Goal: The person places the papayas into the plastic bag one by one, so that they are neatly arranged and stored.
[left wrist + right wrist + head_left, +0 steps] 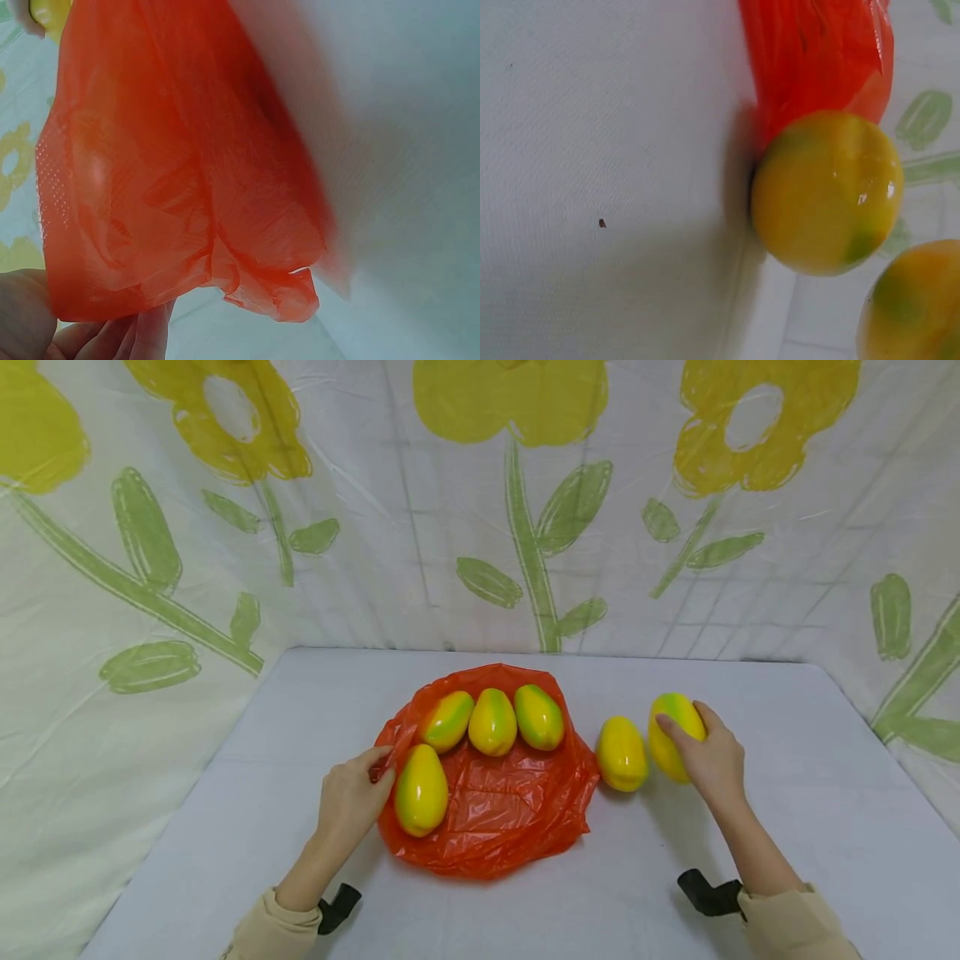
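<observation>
- The left hand, in a beige sleeve with a black wrist mount, rests on the white cloth-covered table; its fingers pinch the left edge of the crumpled orange plastic bag. In the left wrist view the fingers sit under the bag's lower edge.
- The bag lies flat at the table's middle and carries four glossy yellow-green plastic mangoes.
- One mango lies on the bag's left part, just beside the left hand.
- Three more sit in a row along the bag's far side: left mango of the row, middle mango of the row, right mango of the row, each close against its neighbour.
- A fifth yellow mango lies on the bare table, just beside the bag's right edge; the right wrist view shows it up against the orange plastic.
- The right hand curls its fingers over a sixth mango, the yellow-green held one, which rests on the table just right of the fifth; in the right wrist view it fills the lower corner.
- A white backdrop printed with yellow flowers and green leaves stands behind the table.
</observation>
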A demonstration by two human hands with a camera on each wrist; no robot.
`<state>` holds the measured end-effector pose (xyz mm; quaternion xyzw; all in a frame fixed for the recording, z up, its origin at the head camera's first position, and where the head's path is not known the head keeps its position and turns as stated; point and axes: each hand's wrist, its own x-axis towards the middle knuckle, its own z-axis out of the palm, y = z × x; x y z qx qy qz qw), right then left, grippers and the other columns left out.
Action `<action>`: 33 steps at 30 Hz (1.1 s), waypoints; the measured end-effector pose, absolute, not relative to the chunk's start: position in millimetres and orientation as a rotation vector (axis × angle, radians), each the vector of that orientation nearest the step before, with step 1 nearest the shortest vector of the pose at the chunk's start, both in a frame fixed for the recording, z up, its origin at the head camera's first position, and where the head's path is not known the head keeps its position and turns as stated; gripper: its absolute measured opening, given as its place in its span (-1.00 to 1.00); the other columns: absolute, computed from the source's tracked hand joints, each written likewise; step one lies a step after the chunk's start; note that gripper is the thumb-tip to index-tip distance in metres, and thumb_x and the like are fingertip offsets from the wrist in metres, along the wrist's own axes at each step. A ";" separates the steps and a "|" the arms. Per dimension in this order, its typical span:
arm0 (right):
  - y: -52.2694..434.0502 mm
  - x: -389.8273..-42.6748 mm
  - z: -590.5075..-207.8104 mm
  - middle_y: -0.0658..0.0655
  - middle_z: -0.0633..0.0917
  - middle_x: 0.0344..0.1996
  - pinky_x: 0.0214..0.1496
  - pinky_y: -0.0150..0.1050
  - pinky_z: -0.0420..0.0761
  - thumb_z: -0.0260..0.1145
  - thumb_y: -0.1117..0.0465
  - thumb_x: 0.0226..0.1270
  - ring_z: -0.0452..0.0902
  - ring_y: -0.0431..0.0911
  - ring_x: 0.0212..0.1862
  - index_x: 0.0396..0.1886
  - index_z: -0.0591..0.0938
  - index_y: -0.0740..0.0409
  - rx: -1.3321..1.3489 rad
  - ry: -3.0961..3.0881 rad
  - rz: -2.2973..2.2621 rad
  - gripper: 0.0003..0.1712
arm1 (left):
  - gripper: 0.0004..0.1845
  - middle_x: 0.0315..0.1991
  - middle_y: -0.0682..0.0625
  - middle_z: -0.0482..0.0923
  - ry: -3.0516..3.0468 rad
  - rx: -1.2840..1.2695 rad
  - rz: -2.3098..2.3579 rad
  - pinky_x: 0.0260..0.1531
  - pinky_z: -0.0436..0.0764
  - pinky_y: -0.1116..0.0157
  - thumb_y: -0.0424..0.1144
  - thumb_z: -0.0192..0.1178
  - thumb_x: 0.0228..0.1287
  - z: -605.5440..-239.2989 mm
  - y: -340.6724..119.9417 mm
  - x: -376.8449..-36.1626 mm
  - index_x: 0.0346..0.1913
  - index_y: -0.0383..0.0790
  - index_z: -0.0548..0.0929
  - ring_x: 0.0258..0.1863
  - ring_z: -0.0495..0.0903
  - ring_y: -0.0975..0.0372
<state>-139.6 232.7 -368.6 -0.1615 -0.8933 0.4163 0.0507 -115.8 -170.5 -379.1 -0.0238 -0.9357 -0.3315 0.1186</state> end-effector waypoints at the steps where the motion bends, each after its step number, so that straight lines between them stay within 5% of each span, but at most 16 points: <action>1: 231.7 -139.0 -367.5 0.50 0.29 0.33 0.16 0.18 0.38 0.09 -0.14 0.44 0.30 0.31 0.16 0.48 0.10 0.38 -0.480 -2.715 1.264 -0.12 | -0.70 -0.33 -0.29 0.68 -2.733 -0.074 -0.963 -0.62 0.50 0.43 -0.45 0.25 0.18 -379.3 -170.6 -116.0 -0.02 -0.48 0.66 -0.69 0.44 0.19; 33: 188.5 -123.1 -357.4 0.42 0.31 0.34 0.17 0.15 0.42 0.12 -0.12 0.42 0.29 0.26 0.17 0.51 0.10 0.27 -0.359 -2.703 1.402 -0.13 | -0.71 -0.31 -0.29 0.69 -2.725 -0.076 -0.953 -0.62 0.53 0.39 -0.46 0.25 0.19 -379.1 -169.9 -114.8 -0.01 -0.46 0.67 -0.67 0.47 0.19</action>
